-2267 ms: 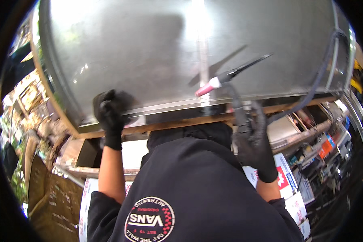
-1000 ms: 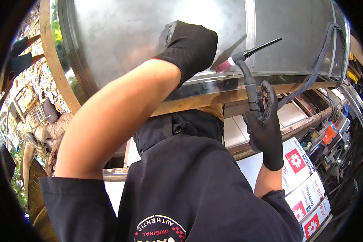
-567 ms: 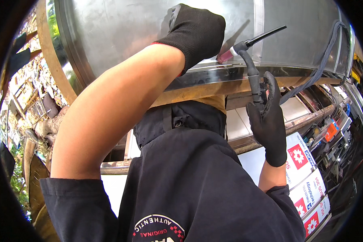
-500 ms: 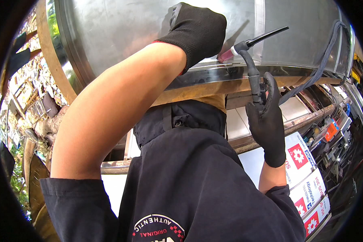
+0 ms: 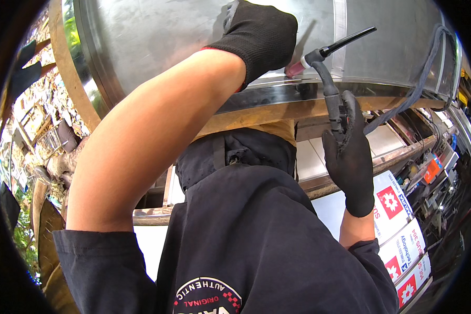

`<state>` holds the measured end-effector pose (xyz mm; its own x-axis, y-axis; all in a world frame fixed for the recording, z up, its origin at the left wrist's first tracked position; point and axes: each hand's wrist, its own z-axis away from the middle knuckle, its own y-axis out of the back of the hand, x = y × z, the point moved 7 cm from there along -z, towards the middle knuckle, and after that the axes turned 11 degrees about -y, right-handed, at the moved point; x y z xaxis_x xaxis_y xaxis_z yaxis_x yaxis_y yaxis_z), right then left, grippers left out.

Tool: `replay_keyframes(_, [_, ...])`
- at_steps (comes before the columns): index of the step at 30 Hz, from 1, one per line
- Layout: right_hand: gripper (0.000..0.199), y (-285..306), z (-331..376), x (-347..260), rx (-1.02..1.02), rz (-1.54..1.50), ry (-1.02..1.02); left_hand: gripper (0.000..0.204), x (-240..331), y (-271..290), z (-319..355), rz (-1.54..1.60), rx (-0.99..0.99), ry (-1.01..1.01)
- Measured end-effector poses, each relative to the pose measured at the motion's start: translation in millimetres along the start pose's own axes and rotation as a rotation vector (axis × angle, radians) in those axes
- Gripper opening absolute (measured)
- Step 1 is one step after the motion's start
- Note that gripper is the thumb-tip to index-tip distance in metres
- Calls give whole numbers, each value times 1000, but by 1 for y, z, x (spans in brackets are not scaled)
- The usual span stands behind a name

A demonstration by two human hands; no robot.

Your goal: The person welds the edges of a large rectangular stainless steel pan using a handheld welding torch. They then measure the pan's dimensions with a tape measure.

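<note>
My right hand [image 5: 350,162], in a black glove, is closed around the handle of a TIG welding torch [image 5: 332,102]. The torch's pinkish cup [image 5: 297,68] points down and left at the near edge of a grey sheet-metal panel [image 5: 157,36], and its long black back cap sticks up to the right. Over that panel, just left of the cup, is my left hand [image 5: 261,39], gloved in black too. Its fingers are curled and mostly turned from view, so anything in them is hidden. A dark cable [image 5: 405,102] runs from near the torch handle toward the right.
A brown bar [image 5: 267,116] runs along the panel's near edge, against my waist. Below it stand a rusty frame and white sheets with red printed squares [image 5: 391,201]. Clutter and tools [image 5: 432,167] lie at the right; debris [image 5: 47,131] covers the ground at left.
The torch head has tipped slightly up and away, its back cap a little higher. The whole view has shifted slightly; both hands keep nearly the same pose.
</note>
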<state>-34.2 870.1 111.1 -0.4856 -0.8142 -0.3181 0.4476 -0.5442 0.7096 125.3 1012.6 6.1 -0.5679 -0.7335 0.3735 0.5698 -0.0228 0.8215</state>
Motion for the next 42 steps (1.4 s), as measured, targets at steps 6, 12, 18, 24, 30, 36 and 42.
replay_keyframes(6, [72, -2, 3, 5, 45, -76, -22, 43, 2, 7, -5, 90, -115, -21])
replay_keyframes(12, [72, 0, 1, 2, 17, -52, 5, 40, 2, 7, -1, 54, 5, -27])
replay_keyframes(18, [75, 2, 0, 4, -7, -87, -11, 40, 3, 5, -2, 49, -24, -18])
replay_keyframes(24, [80, 2, -2, 22, -45, -412, -263, 28, -1, 1, 1, 25, 63, -146])
replay_keyframes(30, [88, 36, 17, -4, 115, -634, -149, 19, -51, 18, 49, 671, 171, -240])
replay_keyframes(36, [85, -3, 22, -39, -114, -613, -203, 20, -144, 13, 139, 684, 236, 81])
replay_keyframes(42, [81, -6, 13, -32, -143, -452, -205, 17, -147, -12, 205, 651, 499, 210])
